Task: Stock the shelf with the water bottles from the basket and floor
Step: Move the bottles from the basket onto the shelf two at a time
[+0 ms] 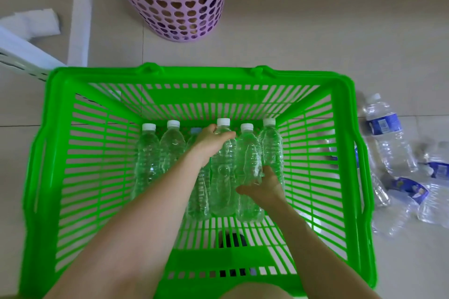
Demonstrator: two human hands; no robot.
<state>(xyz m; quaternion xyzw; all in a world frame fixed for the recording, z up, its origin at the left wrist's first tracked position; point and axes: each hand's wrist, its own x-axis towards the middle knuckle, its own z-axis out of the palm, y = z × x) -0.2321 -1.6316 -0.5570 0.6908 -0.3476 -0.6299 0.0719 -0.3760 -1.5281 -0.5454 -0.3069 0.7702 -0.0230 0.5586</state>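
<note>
Clear plastic water bottles with white caps (148, 153) lie side by side along the far end of the green slatted plastic basket (60, 153) on the tiled floor (315, 31). Past its far-left corner stands a white shelf post (80, 19), and beyond its far edge a pink heart-holed hamper (175, 7). The left hand (209, 142) curls its fingers over the shoulder of the middle bottle (222, 177), probably to lift it by the neck. The right hand (264, 189) wraps thumb and fingers loosely round the lower body of the neighbouring bottle (247, 158), seemingly so two go up together. Off the basket's right edge, blue-labelled bottles (386, 133) lie scattered on the floor.
</note>
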